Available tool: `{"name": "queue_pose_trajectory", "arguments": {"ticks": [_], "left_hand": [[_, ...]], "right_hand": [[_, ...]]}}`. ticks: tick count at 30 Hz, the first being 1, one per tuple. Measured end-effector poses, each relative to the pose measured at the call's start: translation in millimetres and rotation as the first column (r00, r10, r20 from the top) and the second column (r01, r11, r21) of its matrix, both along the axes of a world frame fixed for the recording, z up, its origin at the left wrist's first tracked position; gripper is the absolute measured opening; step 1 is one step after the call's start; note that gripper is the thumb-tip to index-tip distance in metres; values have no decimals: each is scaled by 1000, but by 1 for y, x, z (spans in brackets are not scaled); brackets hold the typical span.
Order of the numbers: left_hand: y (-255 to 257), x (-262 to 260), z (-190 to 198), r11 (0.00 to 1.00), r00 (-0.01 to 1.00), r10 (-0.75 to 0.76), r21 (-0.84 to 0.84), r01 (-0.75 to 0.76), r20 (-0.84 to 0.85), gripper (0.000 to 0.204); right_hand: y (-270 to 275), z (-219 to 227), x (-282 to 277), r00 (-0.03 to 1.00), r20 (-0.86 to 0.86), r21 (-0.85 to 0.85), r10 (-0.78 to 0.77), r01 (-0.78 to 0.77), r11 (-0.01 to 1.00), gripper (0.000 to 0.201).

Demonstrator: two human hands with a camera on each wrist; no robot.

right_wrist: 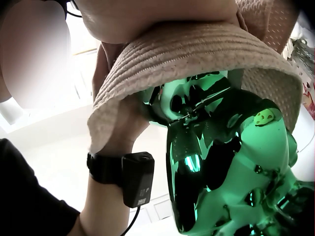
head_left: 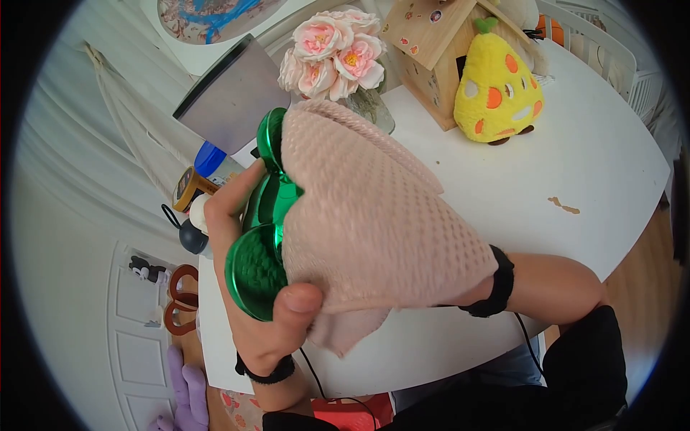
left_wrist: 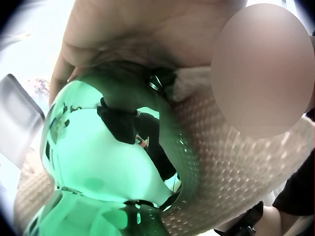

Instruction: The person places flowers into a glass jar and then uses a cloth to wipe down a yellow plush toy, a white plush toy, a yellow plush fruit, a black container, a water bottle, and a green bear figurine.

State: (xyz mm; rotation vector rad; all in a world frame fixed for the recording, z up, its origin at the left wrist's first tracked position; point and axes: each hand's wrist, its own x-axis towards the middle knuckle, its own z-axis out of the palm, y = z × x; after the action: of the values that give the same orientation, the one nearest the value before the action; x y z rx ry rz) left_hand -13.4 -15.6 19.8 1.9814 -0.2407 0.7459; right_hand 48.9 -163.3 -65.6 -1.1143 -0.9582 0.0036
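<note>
A glossy metallic green figurine (head_left: 271, 197) with rounded lobes is held up over the table. My left hand (head_left: 244, 316) grips it from the left side, thumb toward me beside the cloth's lower edge. A beige-pink waffle-textured cloth (head_left: 374, 208) drapes over the figurine's right side and over my right hand. In the right wrist view, the heel of that right hand (right_wrist: 162, 14) lies against the cloth at the top, with its fingers hidden. Below the cloth's stitched border, the figurine's mirror-like body shows. The left wrist view has the left palm (left_wrist: 133, 29) close over one green lobe.
On the white table (head_left: 575, 172) stand a vase of pink flowers (head_left: 330, 57), a wooden house (head_left: 424, 65) and a yellow plush toy (head_left: 501, 93). A grey bin-like container (head_left: 233, 93) is behind the left hand. A dark round bottle (head_left: 192, 237) stands at the left edge.
</note>
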Motion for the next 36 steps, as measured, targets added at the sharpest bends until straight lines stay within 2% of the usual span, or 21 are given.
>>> {"name": "queue_pose_trajectory", "arguments": {"ticks": [1,2,6,8,9,11,13,14,17,21,24,32,33,34,36], "left_hand": [[-2,-1,1,1000,1000,-1,4,1,-11,123],[-2,-1,1,1000,1000,-4,3,4,-8,123],[-6,0,-3,1000,1000,-18,-3,18,24,119],[-6,0,-4,1000,999,-14,-15,15,45,117],[-3,2,-4,999,998,-43,-16,44,42,113],[6,8,-5,997,996,-78,-18,79,43,108],[21,15,-8,993,991,-113,-12,115,75,91],[27,19,-9,993,991,-116,-11,117,72,91],[39,29,-10,995,998,-49,-84,53,39,71],[39,31,-12,991,998,-55,-118,60,43,69],[37,25,-13,996,998,-43,-77,46,44,68],[7,8,-12,985,978,-172,-11,174,120,87],[3,6,-13,986,973,-168,9,169,156,88],[2,5,-13,986,973,-168,7,169,159,88],[1,3,-13,980,963,-199,61,191,182,88]], "right_hand": [[0,2,1,945,260,-37,-197,213,976,44],[0,6,1,788,503,-18,-355,420,907,40],[-2,14,0,849,449,-93,-278,354,931,38],[3,12,-1,759,527,15,-383,442,897,39],[3,12,-4,757,528,18,-384,442,897,39],[2,14,-8,954,244,13,-176,178,984,43],[-1,12,-8,948,256,-1,-189,196,981,42],[-2,11,-7,944,266,-16,-195,207,978,41],[-4,9,-3,932,303,-62,-199,228,972,39],[-7,6,8,908,361,-123,-211,270,955,36],[-8,2,15,893,398,-170,-210,297,940,35],[-7,9,27,837,513,-281,-191,373,884,30],[-2,13,17,926,239,-290,-291,354,889,25],[-6,22,15,926,242,-292,-291,355,888,25],[-11,34,15,744,549,-115,-381,518,847,27]]}}
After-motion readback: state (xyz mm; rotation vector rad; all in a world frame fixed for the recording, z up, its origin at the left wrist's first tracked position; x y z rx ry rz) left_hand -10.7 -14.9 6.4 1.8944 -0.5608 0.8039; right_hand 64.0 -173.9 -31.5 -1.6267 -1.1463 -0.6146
